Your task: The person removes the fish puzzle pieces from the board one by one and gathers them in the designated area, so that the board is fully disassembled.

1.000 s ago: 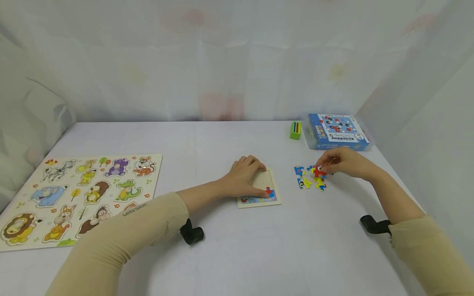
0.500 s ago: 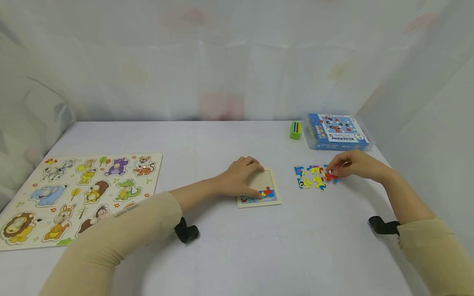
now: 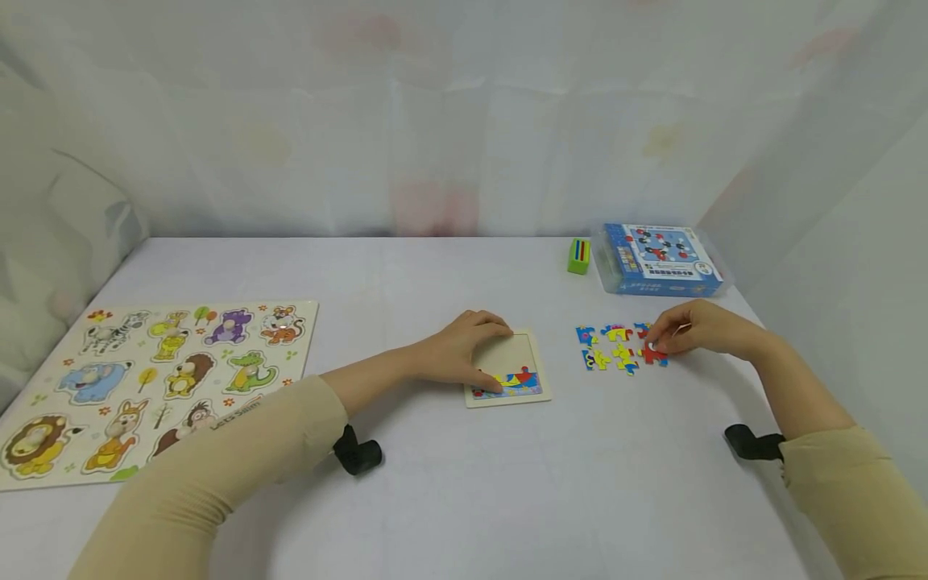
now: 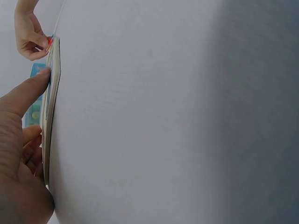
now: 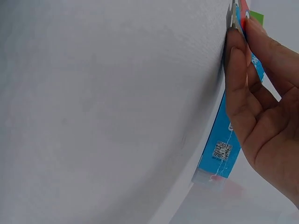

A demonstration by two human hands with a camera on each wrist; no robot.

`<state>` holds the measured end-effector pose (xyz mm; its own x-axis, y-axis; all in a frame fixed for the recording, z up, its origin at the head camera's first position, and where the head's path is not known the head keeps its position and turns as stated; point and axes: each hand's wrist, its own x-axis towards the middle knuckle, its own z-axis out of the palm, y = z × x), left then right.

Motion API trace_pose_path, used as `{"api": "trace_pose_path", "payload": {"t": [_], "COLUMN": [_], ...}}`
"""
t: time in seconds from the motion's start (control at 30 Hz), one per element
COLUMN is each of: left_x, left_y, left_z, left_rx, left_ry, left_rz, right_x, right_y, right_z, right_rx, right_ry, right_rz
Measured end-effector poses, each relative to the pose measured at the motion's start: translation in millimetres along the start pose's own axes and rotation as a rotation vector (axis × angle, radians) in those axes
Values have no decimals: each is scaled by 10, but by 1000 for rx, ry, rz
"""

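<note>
My left hand (image 3: 460,350) spans the left side of a small wooden puzzle tray (image 3: 536,366), its thumb on the printed pieces and its fingers at the far edge. A row of colourful pieces (image 3: 527,383) lies along the tray's near side; the hand hides part of the left side. To the right, my right hand (image 3: 699,329) pinches a red puzzle piece (image 3: 652,354) between thumb and fingers, beside several loose jigsaw pieces (image 3: 602,358). That red piece (image 5: 244,9) is also at the fingertips in the right wrist view.
A large animal puzzle board (image 3: 217,338) lies at the left. Behind the loose pieces stand a small green block (image 3: 578,256) and a blue box (image 3: 663,262) in clear plastic. White cloth walls rise behind the white table (image 3: 507,491).
My right hand has moved right with the red piece, away from the yellow pieces. My left thumb has slid left along the tray, uncovering more of the laid pieces.
</note>
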<state>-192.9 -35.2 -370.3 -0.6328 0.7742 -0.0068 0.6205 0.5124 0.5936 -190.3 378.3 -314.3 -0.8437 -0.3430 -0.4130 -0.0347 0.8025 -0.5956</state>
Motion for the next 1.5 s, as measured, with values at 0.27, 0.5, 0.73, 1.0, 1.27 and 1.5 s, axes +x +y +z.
{"api": "trace_pose_path", "payload": {"t": [0.27, 0.5, 0.73, 1.0, 1.27, 1.5], "left_x": [5, 8, 4, 13, -4, -62], "left_y": [-19, -28, -21, -19, -21, -10], "left_z": [19, 36, 41, 49, 24, -39], "left_rx": [-13, -19, -21, -20, -29, -27], "left_ry": [1, 9, 10, 9, -7, -23], "left_rz": [-4, -4, -3, -2, -12, -47], "right_x": [6, 18, 18, 7, 6, 91], "right_y": [-6, 8, 10, 8, -158, -525], "right_z": [5, -2, -2, -2, 25, 191], "right_rx": [13, 7, 3, 4, -60, -60], "right_ry": [-13, -10, -12, -8, 75, 129], "right_rz": [6, 12, 20, 23, 6, -63]}}
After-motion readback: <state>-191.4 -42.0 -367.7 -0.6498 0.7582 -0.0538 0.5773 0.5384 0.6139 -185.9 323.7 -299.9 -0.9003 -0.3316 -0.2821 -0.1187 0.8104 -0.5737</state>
